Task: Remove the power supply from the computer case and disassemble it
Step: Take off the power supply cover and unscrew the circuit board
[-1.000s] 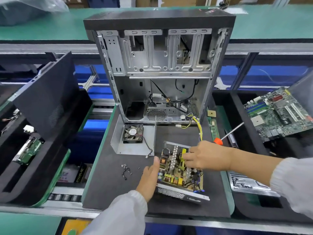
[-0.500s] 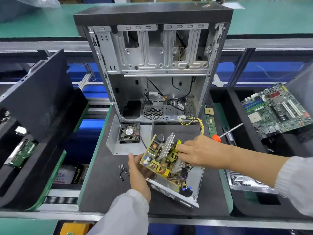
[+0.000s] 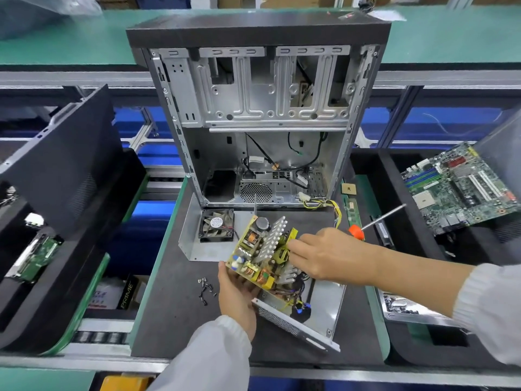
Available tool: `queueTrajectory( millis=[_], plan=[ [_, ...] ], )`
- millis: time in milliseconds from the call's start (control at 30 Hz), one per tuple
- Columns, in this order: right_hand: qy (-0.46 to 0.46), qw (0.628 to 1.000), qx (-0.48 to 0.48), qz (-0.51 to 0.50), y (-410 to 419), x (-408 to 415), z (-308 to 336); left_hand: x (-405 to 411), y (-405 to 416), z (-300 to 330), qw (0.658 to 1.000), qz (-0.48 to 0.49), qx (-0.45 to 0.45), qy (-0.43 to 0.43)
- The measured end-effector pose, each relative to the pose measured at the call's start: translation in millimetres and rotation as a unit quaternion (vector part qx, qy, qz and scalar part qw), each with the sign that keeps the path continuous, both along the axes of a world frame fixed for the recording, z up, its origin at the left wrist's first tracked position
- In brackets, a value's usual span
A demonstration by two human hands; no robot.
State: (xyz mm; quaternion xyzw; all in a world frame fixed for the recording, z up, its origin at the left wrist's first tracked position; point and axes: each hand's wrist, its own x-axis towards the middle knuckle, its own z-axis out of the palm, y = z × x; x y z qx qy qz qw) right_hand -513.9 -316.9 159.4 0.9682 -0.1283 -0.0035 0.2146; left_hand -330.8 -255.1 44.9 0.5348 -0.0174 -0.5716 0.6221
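Observation:
The open computer case (image 3: 259, 114) stands upright at the back of the dark mat. In front of it the power supply's circuit board (image 3: 260, 255), yellow with silver heat sinks and copper coils, is tilted up out of its metal housing (image 3: 324, 309). My left hand (image 3: 235, 294) holds the board's lower left edge from beneath. My right hand (image 3: 324, 255) grips the board's top near a yellow part. Wires still run from the board into the housing. The power supply's cover with its fan (image 3: 217, 225) lies flat behind the board.
Several loose screws (image 3: 207, 289) lie on the mat (image 3: 174, 320) left of my left hand. An orange-handled screwdriver (image 3: 372, 221) rests at the right. A motherboard (image 3: 462, 187) leans in the right tray. A black side panel (image 3: 64, 162) leans at the left.
The circuit board was lying flat in its housing; both hands have tipped it up and lifted its left edge out. My left hand moved from the housing's side to under the board.

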Motion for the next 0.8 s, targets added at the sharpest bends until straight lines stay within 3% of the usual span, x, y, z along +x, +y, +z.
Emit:
queueTrajectory(
  millis=[167, 367, 567, 800],
  plan=[
    [0.002, 1.0, 0.012, -0.024, -3.6, 5.3, 9.3, 1.0, -4.0, 2.9, 0.999, -0.032, -0.019, -0.01],
    [0.016, 0.998, -0.014, -0.056, 1.2, 21.1, 6.5, -4.1, -1.8, 6.3, 0.99, -0.099, -0.042, -0.091],
    [-0.015, 0.996, 0.006, -0.084, -2.3, 29.4, 8.7, 4.2, -1.1, 10.5, 0.99, -0.118, -0.031, -0.076],
    [-0.008, 0.995, 0.003, -0.095, -1.6, 39.7, 4.6, 0.0, 12.7, 17.5, 0.969, -0.189, -0.056, -0.147]
  ],
)
